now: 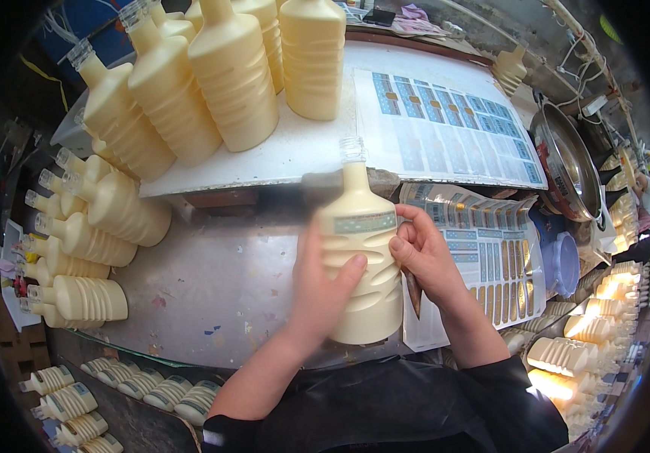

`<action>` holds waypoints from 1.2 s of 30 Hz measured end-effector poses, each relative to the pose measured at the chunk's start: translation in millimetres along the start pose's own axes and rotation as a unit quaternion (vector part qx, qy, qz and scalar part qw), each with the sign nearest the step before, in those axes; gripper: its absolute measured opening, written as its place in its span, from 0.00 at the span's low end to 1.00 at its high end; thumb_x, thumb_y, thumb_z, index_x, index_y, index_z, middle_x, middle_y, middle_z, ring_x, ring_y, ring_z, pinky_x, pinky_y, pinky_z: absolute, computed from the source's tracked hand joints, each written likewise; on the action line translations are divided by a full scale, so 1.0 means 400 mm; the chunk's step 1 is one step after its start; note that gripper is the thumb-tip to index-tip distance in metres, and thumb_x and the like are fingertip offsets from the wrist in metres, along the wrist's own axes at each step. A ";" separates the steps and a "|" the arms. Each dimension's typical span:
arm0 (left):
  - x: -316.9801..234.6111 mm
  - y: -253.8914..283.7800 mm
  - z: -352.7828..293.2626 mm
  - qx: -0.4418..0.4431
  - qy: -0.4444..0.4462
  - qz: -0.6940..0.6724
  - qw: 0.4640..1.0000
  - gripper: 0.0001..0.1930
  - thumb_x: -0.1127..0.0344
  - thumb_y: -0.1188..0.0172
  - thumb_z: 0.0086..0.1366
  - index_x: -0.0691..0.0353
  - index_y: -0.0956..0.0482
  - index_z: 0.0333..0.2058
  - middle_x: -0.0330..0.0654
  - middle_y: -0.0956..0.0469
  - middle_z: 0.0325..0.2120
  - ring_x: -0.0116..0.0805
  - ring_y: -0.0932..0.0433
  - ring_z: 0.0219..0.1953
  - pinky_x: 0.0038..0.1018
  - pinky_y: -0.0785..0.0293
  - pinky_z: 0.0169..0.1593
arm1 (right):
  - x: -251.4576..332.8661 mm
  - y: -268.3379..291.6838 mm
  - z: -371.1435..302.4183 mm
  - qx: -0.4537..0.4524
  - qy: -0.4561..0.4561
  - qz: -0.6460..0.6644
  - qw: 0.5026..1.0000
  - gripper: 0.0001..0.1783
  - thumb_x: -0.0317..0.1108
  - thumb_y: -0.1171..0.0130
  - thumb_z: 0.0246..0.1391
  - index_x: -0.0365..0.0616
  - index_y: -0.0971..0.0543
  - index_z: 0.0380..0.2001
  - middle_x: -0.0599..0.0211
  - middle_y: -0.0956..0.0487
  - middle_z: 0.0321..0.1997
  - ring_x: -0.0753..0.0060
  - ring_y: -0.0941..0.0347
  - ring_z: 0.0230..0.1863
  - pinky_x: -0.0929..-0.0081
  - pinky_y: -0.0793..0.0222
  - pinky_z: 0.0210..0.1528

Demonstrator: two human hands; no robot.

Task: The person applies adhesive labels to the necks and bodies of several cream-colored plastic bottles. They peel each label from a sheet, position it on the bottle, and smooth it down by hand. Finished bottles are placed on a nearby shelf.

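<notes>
In the head view, a cream ribbed bottle (pixel 361 260) with a clear cap is standing upright on the grey worktop (pixel 212 287), and everything else is lying around it. The left hand (pixel 323 291) is wrapping the bottle's left flank, its thumb pressing across the ribbed front, though the hand is blurred and its fingers behind the bottle are hidden. The right hand (pixel 423 253) is closing on the bottle's right shoulder, its fingertips touching the end of a pale blue band label (pixel 364 223) that is running round the bottle just below the neck; a thin dark tool (pixel 413 291) is sticking down from under this hand, just right of the bottle. Right of the bottle, under the right wrist, a sheet of blue and gold labels (pixel 491 257) is lying flat. Beyond the bottle, on a raised white board (pixel 302 143), a second sheet of blue labels (pixel 446 124) is lying, with a group of unlabelled cream bottles (pixel 227 75) standing to its left. Left of the bottle, more cream bottles (pixel 87 241) are lying on their sides in a stack. Far right of it, a steel bowl (pixel 566 162) is leaning, with a blue tub (pixel 563 260) below.
</notes>
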State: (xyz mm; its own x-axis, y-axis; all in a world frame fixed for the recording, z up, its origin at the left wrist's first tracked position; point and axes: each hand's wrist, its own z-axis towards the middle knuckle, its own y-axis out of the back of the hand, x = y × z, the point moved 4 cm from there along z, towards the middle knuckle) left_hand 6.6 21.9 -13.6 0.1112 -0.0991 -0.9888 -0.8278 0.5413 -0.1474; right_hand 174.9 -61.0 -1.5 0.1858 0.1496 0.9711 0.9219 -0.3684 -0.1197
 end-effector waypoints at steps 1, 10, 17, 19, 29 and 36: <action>-0.003 0.000 0.001 0.001 -0.002 0.005 1.000 0.39 0.68 0.34 0.64 0.68 0.42 0.70 0.53 0.32 0.59 0.46 0.29 0.62 0.38 0.32 0.66 | 0.000 0.001 0.000 -0.001 0.001 0.000 1.000 0.32 0.36 0.36 0.65 0.37 0.36 0.66 0.77 0.28 0.34 0.90 0.31 0.34 0.89 0.33 0.37; 0.006 -0.003 -0.001 -0.009 0.048 -0.044 0.998 0.40 0.72 0.37 0.63 0.68 0.44 0.72 0.52 0.30 0.61 0.42 0.28 0.62 0.36 0.30 0.66 | 0.019 -0.011 -0.008 -0.013 -0.010 -0.037 0.999 0.33 0.36 0.35 0.66 0.37 0.37 0.67 0.78 0.30 0.34 0.90 0.32 0.33 0.88 0.35 0.36; -0.022 -0.007 -0.003 -0.018 0.074 -0.124 0.989 0.37 0.75 0.44 0.63 0.67 0.43 0.72 0.50 0.29 0.62 0.38 0.26 0.61 0.34 0.28 0.64 | 0.034 -0.019 -0.014 -0.020 0.001 -0.142 0.990 0.32 0.34 0.37 0.65 0.35 0.36 0.67 0.78 0.31 0.33 0.89 0.33 0.32 0.87 0.34 0.36; -0.028 -0.014 -0.001 -0.004 0.081 -0.135 0.988 0.35 0.73 0.44 0.64 0.66 0.41 0.71 0.49 0.28 0.61 0.37 0.25 0.61 0.34 0.27 0.64 | 0.046 -0.014 -0.016 -0.023 0.005 -0.164 0.986 0.33 0.41 0.36 0.62 0.39 0.33 0.65 0.67 0.25 0.33 0.73 0.26 0.35 0.72 0.29 0.40; -0.037 0.002 0.022 -0.055 0.053 -0.125 0.989 0.29 0.61 0.51 0.76 0.69 0.40 0.69 0.53 0.29 0.62 0.42 0.26 0.62 0.37 0.31 0.68 | 0.058 0.023 0.023 -0.022 0.026 -0.132 0.991 0.28 0.37 0.36 0.63 0.39 0.29 0.63 0.73 0.26 0.33 0.82 0.28 0.34 0.81 0.31 0.38; -0.014 0.011 0.050 -0.082 0.091 -0.187 0.975 0.19 0.59 0.56 0.82 0.66 0.32 0.61 0.49 0.22 0.54 0.37 0.20 0.54 0.37 0.21 0.59 | 0.051 0.005 0.057 -0.021 0.037 -0.111 0.993 0.20 0.38 0.37 0.66 0.39 0.26 0.55 0.79 0.27 0.31 0.91 0.33 0.30 0.88 0.36 0.33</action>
State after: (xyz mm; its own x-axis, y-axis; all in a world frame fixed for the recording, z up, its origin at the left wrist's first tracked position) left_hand 13.1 41.5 -9.3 0.3346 -0.4181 -0.8445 -0.8272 0.2990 -0.4758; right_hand 188.4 -37.9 13.5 -0.0463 0.1648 0.9852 0.9223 -0.3718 0.1056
